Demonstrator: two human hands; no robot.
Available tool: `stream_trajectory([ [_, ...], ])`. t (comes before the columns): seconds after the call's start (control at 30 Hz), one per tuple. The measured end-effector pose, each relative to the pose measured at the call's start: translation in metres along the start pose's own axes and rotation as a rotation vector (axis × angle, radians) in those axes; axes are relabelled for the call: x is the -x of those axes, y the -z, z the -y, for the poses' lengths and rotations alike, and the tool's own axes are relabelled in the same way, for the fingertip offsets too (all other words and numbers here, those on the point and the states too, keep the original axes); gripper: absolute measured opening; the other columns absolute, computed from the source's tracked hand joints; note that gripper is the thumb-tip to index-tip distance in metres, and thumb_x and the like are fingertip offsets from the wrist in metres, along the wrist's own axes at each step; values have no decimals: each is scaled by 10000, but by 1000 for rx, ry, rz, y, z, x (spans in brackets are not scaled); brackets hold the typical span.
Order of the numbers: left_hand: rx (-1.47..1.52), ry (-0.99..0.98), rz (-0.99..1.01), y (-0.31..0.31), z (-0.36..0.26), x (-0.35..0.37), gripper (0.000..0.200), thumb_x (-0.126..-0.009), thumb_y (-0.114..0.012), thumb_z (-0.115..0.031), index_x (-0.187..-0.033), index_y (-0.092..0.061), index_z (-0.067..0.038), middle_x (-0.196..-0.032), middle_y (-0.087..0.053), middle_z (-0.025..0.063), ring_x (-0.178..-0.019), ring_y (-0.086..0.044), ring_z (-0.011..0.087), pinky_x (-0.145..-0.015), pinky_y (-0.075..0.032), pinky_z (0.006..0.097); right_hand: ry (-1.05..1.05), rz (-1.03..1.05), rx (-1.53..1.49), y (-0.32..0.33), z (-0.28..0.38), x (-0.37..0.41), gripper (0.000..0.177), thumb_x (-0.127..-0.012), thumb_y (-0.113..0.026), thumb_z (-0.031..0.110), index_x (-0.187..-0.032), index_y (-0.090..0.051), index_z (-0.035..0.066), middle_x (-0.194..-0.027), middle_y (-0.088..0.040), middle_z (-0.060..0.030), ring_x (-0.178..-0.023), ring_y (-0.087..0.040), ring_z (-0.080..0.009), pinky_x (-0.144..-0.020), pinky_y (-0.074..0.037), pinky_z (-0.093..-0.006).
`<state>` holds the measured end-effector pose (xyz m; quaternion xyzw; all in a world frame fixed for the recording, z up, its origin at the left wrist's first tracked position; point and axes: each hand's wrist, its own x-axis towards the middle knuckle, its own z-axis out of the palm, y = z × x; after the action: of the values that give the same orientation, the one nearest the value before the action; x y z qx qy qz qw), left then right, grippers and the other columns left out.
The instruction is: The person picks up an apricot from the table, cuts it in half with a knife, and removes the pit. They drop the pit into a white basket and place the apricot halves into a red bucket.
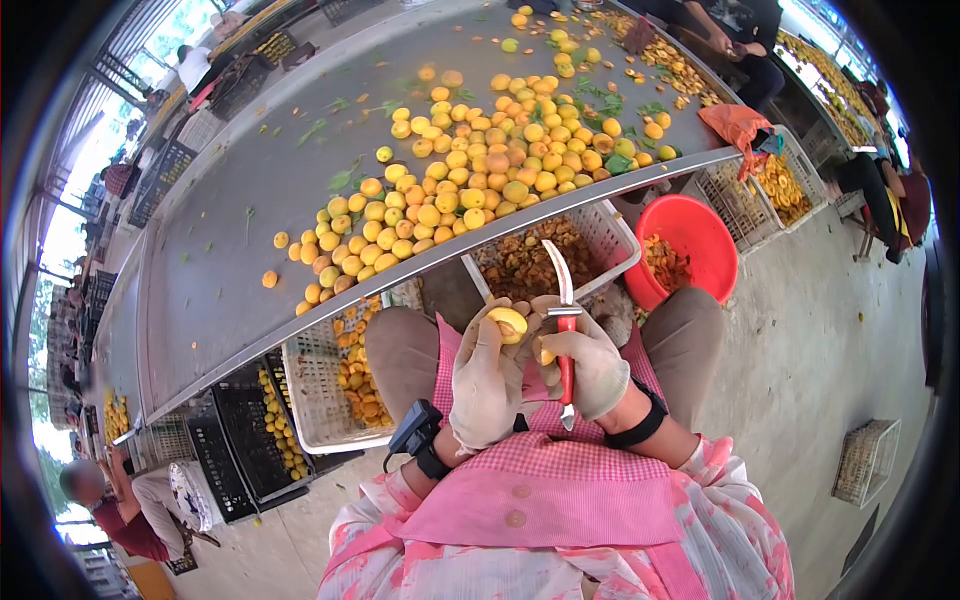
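In a pale work glove, my left hand (483,385) is closed on a yellow apricot (508,325), whose pale side faces up. My right hand (592,365), gloved too, grips a red-handled peeling knife (567,350) with a long curved blade pointing up and away from me. A small yellow fruit piece (546,354) shows at the fingertips of that same hand. Both hands are close together above my lap. Just beyond them stands a white crate (618,262) with brown fruit scraps or pits (535,260) in it.
A metal table (225,260) carries a heap of apricots (480,170) and leaves. Left of my knees is a white crate (310,400) of cut fruit; black crates (235,450) stand farther left. A red basin (690,225) is at right. Other people sit around, one person (745,50) across the table.
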<state>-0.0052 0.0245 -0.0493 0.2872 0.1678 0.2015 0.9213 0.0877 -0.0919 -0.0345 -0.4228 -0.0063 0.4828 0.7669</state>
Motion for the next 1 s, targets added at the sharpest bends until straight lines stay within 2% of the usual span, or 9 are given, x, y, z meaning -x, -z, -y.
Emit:
stream_trajectory([
  [0.17, -143, 121, -76, 10, -5, 7, 361, -975, -527, -120, -1310, -448, -8, -1198, -562, 109, -1110, -581, 185, -964, -488, 343, 119, -216, 217, 1, -3, -7, 388, -866, -647, 131, -1215, -529, 10, -816, -631, -56, -587, -573, -95, -425, -429, -224],
  [0.23, -593, 10, 180, 11, -2, 12, 430, -936, -579, -33, -1341, -438, -23, -1222, -549, 75, -1108, -565, 159, -950, -477, 301, 199, -186, 380, 3, -8, -10, 336, -870, -648, 133, -1168, -556, 7, -818, -638, -52, -585, -579, -91, -432, -438, -222],
  [0.3, -707, -38, 133, 11, -3, 11, 476, -867, -676, -1, -1307, -498, -21, -1137, -591, 51, -1040, -563, 107, -874, -483, 255, 372, -153, 581, -4, -16, -18, 208, -887, -638, 137, -1044, -610, 3, -792, -648, -47, -553, -581, -85, -437, -452, -214],
  [0.5, -1171, -385, 172, 19, -29, 11, 283, -823, -709, -12, -1096, -637, -27, -1040, -640, 79, -895, -614, 128, -766, -496, 248, -31, 18, 428, -9, -2, -3, 255, -940, -589, 159, -1123, -609, -18, -784, -665, -74, -536, -589, -103, -446, -452, -214],
  [0.57, -1240, -408, -45, 26, -45, 17, 247, -799, -726, -75, -1036, -663, -47, -946, -677, 99, -803, -644, 200, -741, -516, 308, 3, 54, 440, -11, -5, -3, 270, -959, -567, 172, -1151, -601, -16, -806, -668, -86, -551, -596, -112, -448, -456, -231],
  [0.7, -1626, -692, -436, 86, -102, 19, 258, -828, -693, -80, -1074, -639, -22, -881, -640, 62, -757, -590, 124, -687, -492, 268, 29, -69, 307, -3, -7, -4, 220, -970, -553, 145, -1114, -615, -9, -775, -653, -80, -551, -586, -139, -459, -457, -264],
  [0.83, -1326, -481, -771, 110, -129, 33, 347, -845, -665, -55, -1179, -580, -12, -924, -614, 45, -819, -574, 100, -699, -486, 256, -90, -15, 98, 14, -12, -2, 170, -956, -562, 150, -998, -628, -2, -642, -565, -49, -505, -541, -172, -457, -441, -304],
  [0.9, -1061, -426, -366, 120, -130, 39, 433, -852, -653, -34, -1260, -512, 3, -1029, -604, 60, -904, -581, 111, -739, -493, 242, -162, -3, 26, 16, -12, 3, 172, -955, -539, 142, -878, -610, 5, -605, -510, -42, -477, -504, -166, -446, -421, -302],
  [1.0, -761, -207, -313, 76, -109, 29, 396, -901, -595, -31, -1285, -499, -12, -1129, -589, 68, -977, -595, 137, -779, -514, 261, -75, 40, 53, 13, -9, 8, 264, -955, -496, 148, -720, -523, 32, -580, -471, -43, -463, -475, -159, -446, -403, -300],
])
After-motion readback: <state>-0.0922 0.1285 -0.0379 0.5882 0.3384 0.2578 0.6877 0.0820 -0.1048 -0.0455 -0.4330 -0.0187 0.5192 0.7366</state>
